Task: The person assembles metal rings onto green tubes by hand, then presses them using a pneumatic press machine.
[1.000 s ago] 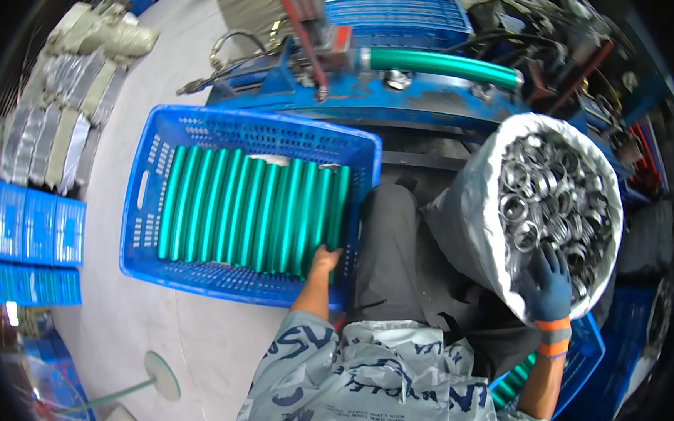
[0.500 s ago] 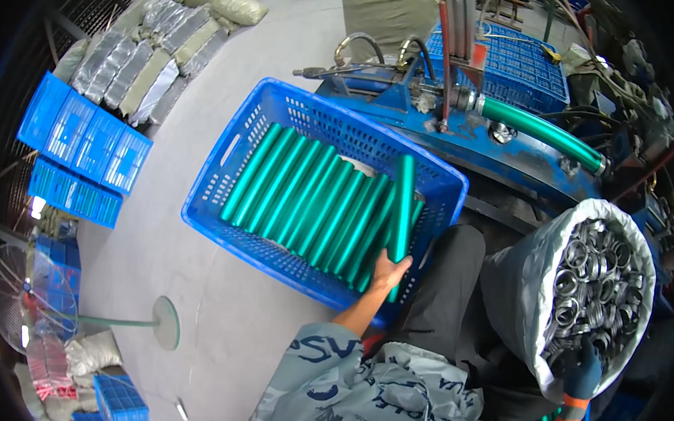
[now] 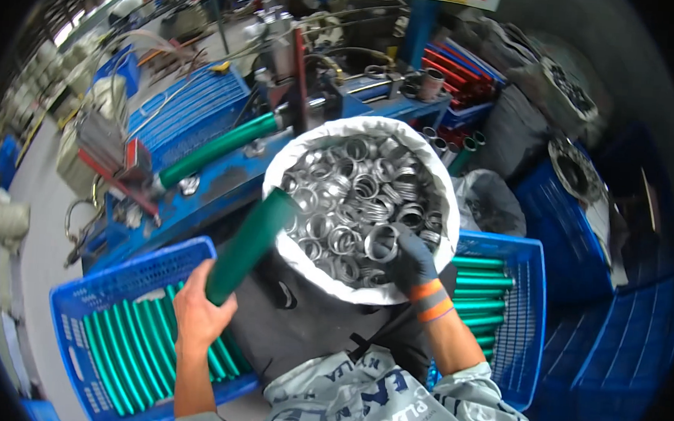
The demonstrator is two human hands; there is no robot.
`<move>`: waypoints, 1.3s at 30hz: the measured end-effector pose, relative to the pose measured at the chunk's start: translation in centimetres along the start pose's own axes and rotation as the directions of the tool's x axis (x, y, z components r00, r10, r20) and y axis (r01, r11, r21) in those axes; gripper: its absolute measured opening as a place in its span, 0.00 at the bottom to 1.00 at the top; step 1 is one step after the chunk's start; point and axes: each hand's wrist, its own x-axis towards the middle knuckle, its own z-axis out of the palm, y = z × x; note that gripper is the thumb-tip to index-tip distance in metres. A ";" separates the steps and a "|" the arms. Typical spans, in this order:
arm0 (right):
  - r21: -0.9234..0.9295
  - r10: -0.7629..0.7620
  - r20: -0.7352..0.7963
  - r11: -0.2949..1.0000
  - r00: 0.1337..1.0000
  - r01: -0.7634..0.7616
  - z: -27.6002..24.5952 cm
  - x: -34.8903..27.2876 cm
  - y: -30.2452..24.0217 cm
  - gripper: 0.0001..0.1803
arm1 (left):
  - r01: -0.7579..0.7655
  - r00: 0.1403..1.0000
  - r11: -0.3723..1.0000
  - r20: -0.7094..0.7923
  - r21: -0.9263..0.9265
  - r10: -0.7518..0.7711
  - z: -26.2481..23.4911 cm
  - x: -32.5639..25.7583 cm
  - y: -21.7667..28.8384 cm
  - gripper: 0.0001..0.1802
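Observation:
My bare left hand (image 3: 201,310) is closed around the lower end of a shiny green tube (image 3: 248,244), which slants up toward the rim of a white sack (image 3: 278,168). Many loose silvery metal rings (image 3: 345,199) fill the sack in front of me. At its near right side my right hand (image 3: 417,263), in a dark glove with an orange cuff, pinches one metal ring (image 3: 390,245) at the edge. The tube's upper end and that ring are apart. A blue crate (image 3: 129,266) of green tubes stands at the left.
Another blue crate (image 3: 533,315) with green tubes stands to the right of the sack. Beyond the left crate runs a blue machine bench (image 3: 235,169) with a green tube (image 3: 217,151) mounted on it. Red tubes (image 3: 457,75) and stacked blue crates (image 3: 615,335) lie farther right.
The view has swung right toward the sack. My left hand has lifted the green tube out of the left crate and brought it beside the sack. A metal ring now shows in my right hand.

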 end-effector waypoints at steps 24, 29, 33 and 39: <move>-0.759 -0.155 0.325 0.545 0.933 0.355 5.1 -3.6 -2.6 0.48 | -0.260 0.891 0.965 0.377 -0.032 0.253 1.5 0.1 6.2 0.38; -0.806 -0.084 0.272 0.523 0.959 0.275 4.9 -3.6 -2.6 0.54 | -0.263 0.884 0.964 0.389 -0.042 0.258 1.6 -0.2 5.9 0.38; -0.874 -0.092 0.245 0.410 0.965 0.261 5.5 -3.7 -2.3 0.57 | -0.252 0.892 0.967 0.378 -0.038 0.247 2.2 -0.4 5.5 0.39; -0.820 -0.084 0.224 0.521 0.971 0.234 4.7 -3.4 -1.2 0.53 | -0.263 0.884 0.963 0.385 -0.055 0.264 2.7 -0.3 4.9 0.40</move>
